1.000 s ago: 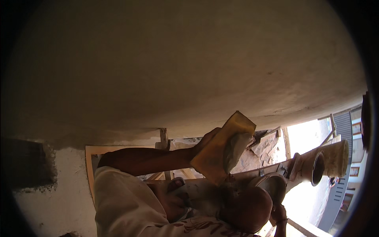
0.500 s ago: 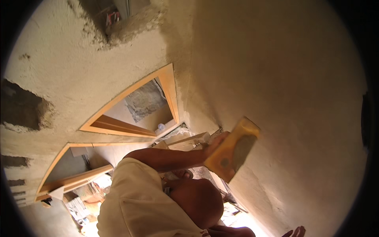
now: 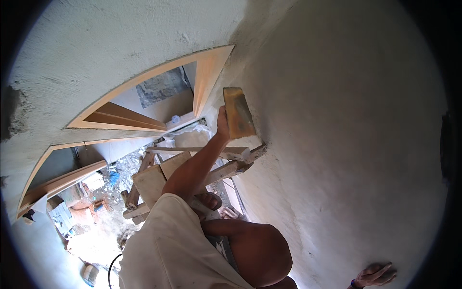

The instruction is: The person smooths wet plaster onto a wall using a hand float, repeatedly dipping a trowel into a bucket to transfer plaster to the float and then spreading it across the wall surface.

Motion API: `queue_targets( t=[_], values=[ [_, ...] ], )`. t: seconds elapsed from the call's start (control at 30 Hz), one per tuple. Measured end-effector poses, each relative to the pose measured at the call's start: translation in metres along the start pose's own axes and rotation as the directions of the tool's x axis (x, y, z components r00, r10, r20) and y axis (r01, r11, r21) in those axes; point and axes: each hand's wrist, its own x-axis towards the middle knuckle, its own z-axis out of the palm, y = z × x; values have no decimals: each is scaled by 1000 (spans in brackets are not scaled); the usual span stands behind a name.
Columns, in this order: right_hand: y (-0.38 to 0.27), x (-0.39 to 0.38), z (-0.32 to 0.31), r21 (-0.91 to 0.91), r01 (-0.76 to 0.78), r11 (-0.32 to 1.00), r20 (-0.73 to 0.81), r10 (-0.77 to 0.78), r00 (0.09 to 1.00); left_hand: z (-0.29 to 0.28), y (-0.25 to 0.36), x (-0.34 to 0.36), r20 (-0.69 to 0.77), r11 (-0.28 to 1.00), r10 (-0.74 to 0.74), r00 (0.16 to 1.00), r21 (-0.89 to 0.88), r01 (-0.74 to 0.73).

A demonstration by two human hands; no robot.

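Observation:
My left hand (image 3: 222, 123) grips a rectangular yellowish float (image 3: 238, 111) with grey smears, raised near the junction of two plastered surfaces; whether it touches them I cannot tell. The forearm rises from a white sleeve at lower centre. At the lower right my right hand (image 3: 378, 275), a band at its wrist, lies with fingers apart on the broad grey plastered wall (image 3: 346, 135). A bare rounded body part, seemingly a knee, fills the lower middle.
Timber scaffolding (image 3: 231, 153) with boards (image 3: 147, 185) sits beneath my arm. Two curved wooden frames (image 3: 211, 72) border openings in the pale plaster at left, near a dark recess (image 3: 14, 113). Rubble and scattered objects (image 3: 96, 207) lie in bright light at lower left.
My view has swung round, bringing the framed openings into sight. The float in my left hand has moved upward and left in view, the arm stretching further. My right hand now shows against the wall.

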Motion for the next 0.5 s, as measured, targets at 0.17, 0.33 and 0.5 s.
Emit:
queue_targets(
  t=[0.17,0.33,0.5],
  values=[
    [6,4,-15,-17,59,998,90,-58,994,-6,-3,38,-98,987,158,983,41,-155],
    [9,2,-7,-32,145,989,76,-143,987,-55,-1,93,-172,967,248,953,97,-234],
    [5,0,-6,-45,150,988,89,-145,985,-55,-1,108,-207,949,275,939,214,-231]
  ],
)
